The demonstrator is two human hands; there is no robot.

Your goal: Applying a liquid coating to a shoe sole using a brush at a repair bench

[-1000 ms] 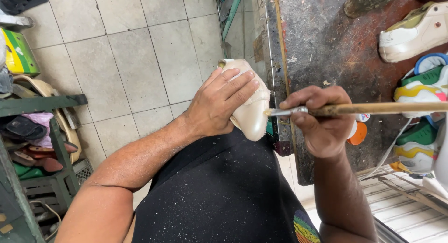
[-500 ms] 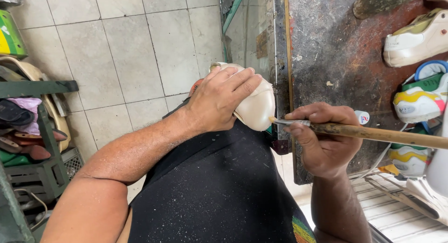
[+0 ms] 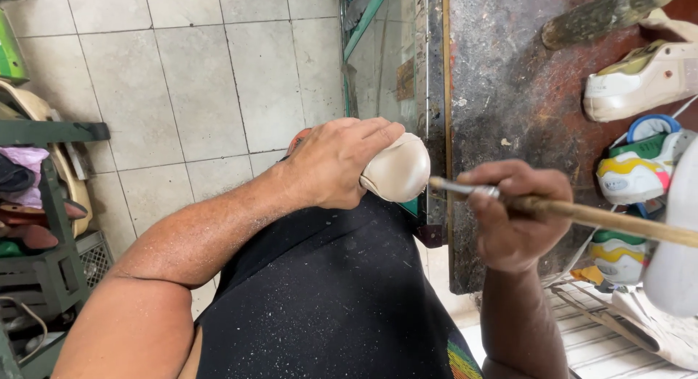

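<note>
Head view: hands apart, left (image 3: pixel 331 164) gripping cream shoe (image 3: pixel 398 169), right (image 3: pixel 512 215) gripping brush (image 3: pixel 582 213), above stained workbench (image 3: pixel 509 95).

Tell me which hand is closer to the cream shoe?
Left. The left hand grips the cream shoe, fingers over its top. The right hand sits just beside it, holding a brush.

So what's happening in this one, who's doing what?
A person in a black top is working at a stained workbench. The left hand grips a cream shoe from above, holding it in front of the body near the bench edge. The right hand holds a wooden-handled brush, its metal-collared end pointing at the shoe's rounded end; whether it touches cannot be told. More shoes lie on the bench to the right, and a shelf with footwear stands on the left.
</note>
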